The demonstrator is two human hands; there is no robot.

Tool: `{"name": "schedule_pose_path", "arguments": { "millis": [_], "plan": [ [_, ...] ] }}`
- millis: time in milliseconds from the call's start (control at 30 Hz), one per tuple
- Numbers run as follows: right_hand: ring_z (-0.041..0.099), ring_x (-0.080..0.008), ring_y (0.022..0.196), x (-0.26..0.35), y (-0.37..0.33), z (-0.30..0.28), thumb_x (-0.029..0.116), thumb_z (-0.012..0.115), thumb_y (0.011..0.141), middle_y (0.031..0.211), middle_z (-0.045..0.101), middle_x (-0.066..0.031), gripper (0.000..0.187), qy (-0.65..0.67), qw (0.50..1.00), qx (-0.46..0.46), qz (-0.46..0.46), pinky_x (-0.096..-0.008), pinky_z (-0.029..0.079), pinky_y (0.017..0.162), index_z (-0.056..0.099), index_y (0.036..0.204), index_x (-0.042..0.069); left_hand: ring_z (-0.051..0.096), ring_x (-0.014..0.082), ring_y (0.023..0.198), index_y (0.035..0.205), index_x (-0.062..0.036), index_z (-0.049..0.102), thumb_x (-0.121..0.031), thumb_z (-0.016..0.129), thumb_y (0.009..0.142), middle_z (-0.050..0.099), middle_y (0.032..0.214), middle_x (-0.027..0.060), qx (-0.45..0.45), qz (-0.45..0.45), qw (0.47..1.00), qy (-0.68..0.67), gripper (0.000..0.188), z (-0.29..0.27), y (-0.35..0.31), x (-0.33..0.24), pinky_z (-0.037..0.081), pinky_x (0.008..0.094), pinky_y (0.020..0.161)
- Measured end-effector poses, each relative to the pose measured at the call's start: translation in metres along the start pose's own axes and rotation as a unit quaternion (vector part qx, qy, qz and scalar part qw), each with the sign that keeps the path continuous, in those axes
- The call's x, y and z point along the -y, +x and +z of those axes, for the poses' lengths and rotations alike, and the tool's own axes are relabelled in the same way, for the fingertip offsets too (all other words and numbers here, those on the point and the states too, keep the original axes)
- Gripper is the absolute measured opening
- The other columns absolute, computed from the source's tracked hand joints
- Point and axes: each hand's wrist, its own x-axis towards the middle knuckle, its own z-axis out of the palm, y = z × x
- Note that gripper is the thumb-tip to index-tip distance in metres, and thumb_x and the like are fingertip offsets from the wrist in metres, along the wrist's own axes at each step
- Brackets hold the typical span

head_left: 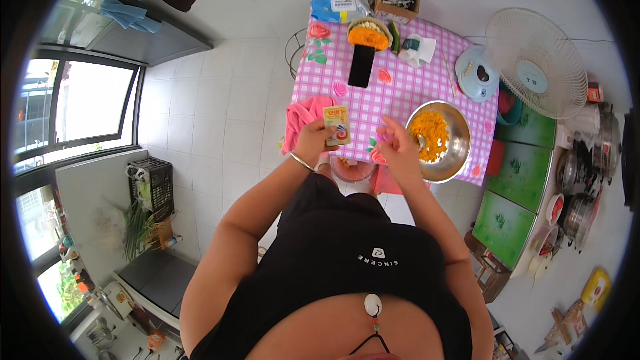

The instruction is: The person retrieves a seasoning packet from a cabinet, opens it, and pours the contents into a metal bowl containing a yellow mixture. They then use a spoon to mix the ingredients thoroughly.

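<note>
My left hand is closed on the lower left edge of a small yellow-and-cream packet with a red and blue swirl, held near the table's front edge. My right hand hovers beside the steel bowl, its fingers apart and partly curled, with nothing visible in them. Orange mashed or grated food fills part of that bowl, and a spoon rests in it. Just left of the packet, a pink towel lies bunched on the table corner.
The checked pink tablecloth carries a black phone, a cut pumpkin piece, a blue scale-like device and a small carton. A large fan guard and green-fronted cabinets stand right. Below the table edge sits a pinkish basin.
</note>
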Motion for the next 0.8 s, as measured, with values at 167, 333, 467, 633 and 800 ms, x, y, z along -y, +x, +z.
{"name": "schedule_pose_path", "arguments": {
  "millis": [167,333,467,633,800],
  "plan": [
    [0.056,-0.0074,0.073,-0.006,0.023,-0.013,0.003,0.057,0.079,0.099,0.062,-0.0072,0.038,-0.049,0.999,0.007,-0.003,-0.0222,0.046,0.065,0.055,0.117,0.003,0.063,0.0130,0.073,0.102,0.0014,0.060,-0.010,0.056,0.086,0.065,0.089,0.0080,0.044,-0.005,0.988,0.149,0.020,-0.006,0.002,-0.008,0.050,0.0231,0.056],
    [0.056,-0.0089,0.069,-0.033,0.031,-0.001,0.009,0.060,0.080,0.089,0.063,-0.0053,0.027,-0.079,0.996,0.027,-0.036,-0.0246,0.046,0.063,0.060,0.106,0.001,0.059,0.0096,0.069,0.095,0.0027,0.062,-0.009,0.058,0.085,0.065,0.084,0.0063,0.132,0.001,0.969,0.210,0.016,0.005,0.000,-0.001,0.047,0.0223,0.056],
    [0.054,-0.0077,0.066,-0.023,0.028,0.008,0.017,0.064,0.079,0.073,0.060,-0.0019,0.020,-0.136,0.987,0.079,0.042,-0.0255,0.044,0.062,0.062,0.090,0.000,0.059,0.0100,0.078,0.097,0.0039,0.061,-0.010,0.060,0.085,0.064,0.087,0.0050,0.191,0.019,0.969,0.159,0.019,0.010,-0.007,0.004,0.049,0.0246,0.071],
    [0.052,-0.0061,0.065,-0.023,0.026,0.012,0.014,0.065,0.079,0.073,0.059,-0.0004,0.017,-0.075,0.992,0.069,0.080,-0.0232,0.043,0.057,0.061,0.087,0.000,0.059,0.0093,0.078,0.095,0.0017,0.062,-0.011,0.060,0.085,0.063,0.084,0.0035,0.143,0.035,0.985,0.092,0.017,0.013,-0.012,0.002,0.047,0.0237,0.069],
    [0.052,-0.0063,0.066,-0.040,0.026,0.016,0.012,0.063,0.083,0.077,0.059,-0.0002,0.013,-0.018,0.992,0.090,0.088,-0.0202,0.042,0.058,0.061,0.089,0.001,0.058,0.0095,0.074,0.091,0.0000,0.062,-0.011,0.061,0.084,0.062,0.081,0.0025,0.113,0.052,0.991,0.046,0.013,0.008,-0.011,0.007,0.047,0.0239,0.067]
  ]
}}
